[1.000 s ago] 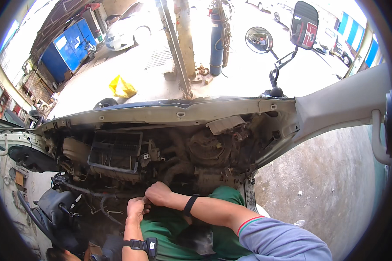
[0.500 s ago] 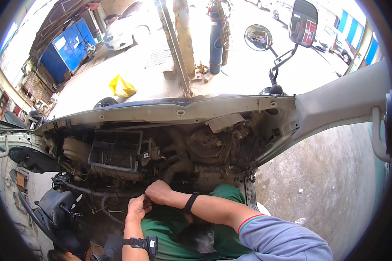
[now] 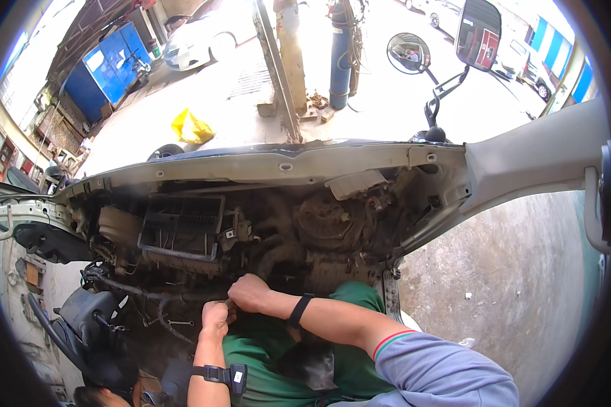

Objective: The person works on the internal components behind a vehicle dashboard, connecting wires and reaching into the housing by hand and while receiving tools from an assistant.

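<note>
My left hand and my right hand meet over my green trousers, in front of the stripped dashboard of a vehicle. Both are closed, with the fingertips pinched together. Whatever lies between them is hidden or too small to make out. A wrapped wiring harness runs from the left along a bar and ends close behind my hands. Its branch hangs down left of my left hand. Beyond my right hand are dusty ducts and a round blower housing.
A steering wheel and its column stand at the left. Another person's head shows at the lower left edge. A black-framed heater box sits under the pale cowl edge. A side mirror rises outside.
The view has shifted slightly. My hands stay together at nearly the same spot, still closed, with the left wrist turned a little.
</note>
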The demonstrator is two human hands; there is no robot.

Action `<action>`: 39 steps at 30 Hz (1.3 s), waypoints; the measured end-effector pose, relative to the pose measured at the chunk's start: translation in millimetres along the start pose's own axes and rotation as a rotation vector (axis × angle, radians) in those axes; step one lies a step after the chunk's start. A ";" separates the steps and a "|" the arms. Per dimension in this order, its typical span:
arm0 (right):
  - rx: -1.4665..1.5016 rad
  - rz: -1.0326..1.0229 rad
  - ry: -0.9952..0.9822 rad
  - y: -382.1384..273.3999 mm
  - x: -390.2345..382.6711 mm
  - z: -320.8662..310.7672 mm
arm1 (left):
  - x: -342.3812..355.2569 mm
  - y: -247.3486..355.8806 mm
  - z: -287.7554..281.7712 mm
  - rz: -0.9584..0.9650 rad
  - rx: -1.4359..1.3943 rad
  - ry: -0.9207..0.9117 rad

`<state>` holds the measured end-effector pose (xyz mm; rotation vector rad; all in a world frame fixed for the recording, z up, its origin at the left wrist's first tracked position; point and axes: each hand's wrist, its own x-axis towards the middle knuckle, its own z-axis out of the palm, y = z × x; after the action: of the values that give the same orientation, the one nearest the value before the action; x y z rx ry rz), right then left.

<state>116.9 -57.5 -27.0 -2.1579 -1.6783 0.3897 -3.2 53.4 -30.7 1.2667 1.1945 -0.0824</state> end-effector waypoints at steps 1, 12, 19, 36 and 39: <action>0.000 0.000 0.000 0.2 0.2 0.4 | 0.8 -1.0 0.1 0.000 0.000 0.000; -0.010 0.042 -0.023 0.0 1.6 -0.9 | -6.9 7.9 3.3 -0.055 -0.065 -0.008; 0.002 0.039 -0.007 -0.1 0.7 -2.9 | -4.7 10.4 5.8 -0.050 -0.030 -0.008; 0.036 0.020 0.081 2.8 2.3 10.7 | -0.8 16.0 3.5 -0.087 -0.137 -0.048; 0.061 0.022 0.073 3.7 1.6 9.8 | -2.7 13.9 -0.1 -0.104 -0.178 -0.086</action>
<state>116.2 -55.5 -37.4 -2.1222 -1.5840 0.3596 4.3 57.3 -19.4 1.0360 1.1669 -0.1037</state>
